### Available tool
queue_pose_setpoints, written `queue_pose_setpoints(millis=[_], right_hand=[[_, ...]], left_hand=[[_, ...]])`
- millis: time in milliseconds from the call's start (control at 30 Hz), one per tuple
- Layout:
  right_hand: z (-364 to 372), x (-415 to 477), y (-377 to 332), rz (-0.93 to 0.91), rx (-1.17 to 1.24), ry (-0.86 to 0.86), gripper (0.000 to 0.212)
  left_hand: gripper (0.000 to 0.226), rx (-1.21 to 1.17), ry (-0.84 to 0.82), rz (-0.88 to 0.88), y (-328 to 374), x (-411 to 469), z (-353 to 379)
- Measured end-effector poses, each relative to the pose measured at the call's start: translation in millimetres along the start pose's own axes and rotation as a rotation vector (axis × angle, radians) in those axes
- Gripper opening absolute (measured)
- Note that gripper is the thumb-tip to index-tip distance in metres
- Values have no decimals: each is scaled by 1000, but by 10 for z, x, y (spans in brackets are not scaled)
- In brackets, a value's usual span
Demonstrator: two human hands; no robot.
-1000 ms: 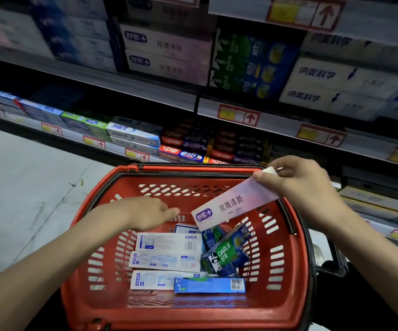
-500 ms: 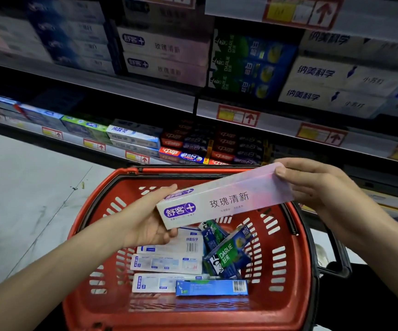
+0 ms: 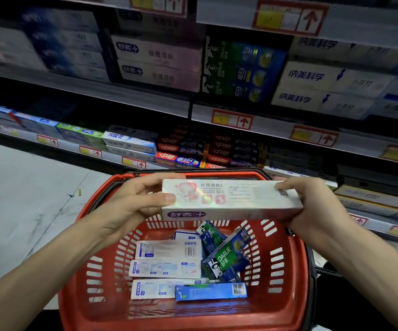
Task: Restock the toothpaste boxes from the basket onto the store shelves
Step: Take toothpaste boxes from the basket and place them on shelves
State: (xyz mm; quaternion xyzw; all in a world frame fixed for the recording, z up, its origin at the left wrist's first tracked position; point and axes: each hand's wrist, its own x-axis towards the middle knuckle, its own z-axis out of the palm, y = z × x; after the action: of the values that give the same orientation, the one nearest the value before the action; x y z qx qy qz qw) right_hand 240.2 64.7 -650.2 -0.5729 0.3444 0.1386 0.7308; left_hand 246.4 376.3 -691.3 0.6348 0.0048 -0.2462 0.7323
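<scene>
Because the toothpaste box (image 3: 229, 199) is carried at both ends, its long axis runs straight across from one grip to the other, nearly level, broad printed face up and the branded edge turned toward the person. The left grip (image 3: 131, 204) pinches the left end, thumb on the upper face and fingers curled behind; the right grip (image 3: 312, 206) wraps the right end, one digit lying across the top. Directly under the grips sits the red basket (image 3: 286, 271), with the remaining boxes (image 3: 167, 268) lying loose on its floor.

The matching stack (image 3: 159, 58) of the same brand stands on a shelf well above and beyond the grips, more over the left grip's side, so that one looks the nearer to lead. The stacked boxes lie with the same left-to-right axis, so the lift probably needs little turning.

The fingers beneath the box are hidden. Whether any room is left above the stack is hard to judge: that part is dark and blurred.
</scene>
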Motion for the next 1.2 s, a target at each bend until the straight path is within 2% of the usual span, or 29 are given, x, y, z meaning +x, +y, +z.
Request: queue_pose_setpoints(millis=[100,200,333,433,667,800,933,1100,1200], right_hand=[[-45,-3,-8,13,-10,-40,42],[-82,12,-19,-22,-36,-90,34],[-71,-24,1,-66,-61,-82,40],[-33,-27,-25,-89,-118,-21,41],[-19,-73,-78,-69,-104,-2,22],[-19,-102,-109,-63,-112,30,4],[-11,-140,-148,-57,-123,32,10],[-25,-145,-114,-95,-221,-55,43],[-22,-134,-83,-156,-261,-90,52]], left_hand=[[74,-3,10,13,21,8,-8],[62,-12,25,10,22,41,-28],[62,-49,84,13,40,76,-1],[70,22,106,1,42,99,-2],[85,36,53,-23,37,69,30],[79,9,-74,-6,75,25,-19],[72,-20,-40,-6,125,19,-19],[55,-60,140,-52,114,55,24],[57,-89,231,-54,88,86,1]])
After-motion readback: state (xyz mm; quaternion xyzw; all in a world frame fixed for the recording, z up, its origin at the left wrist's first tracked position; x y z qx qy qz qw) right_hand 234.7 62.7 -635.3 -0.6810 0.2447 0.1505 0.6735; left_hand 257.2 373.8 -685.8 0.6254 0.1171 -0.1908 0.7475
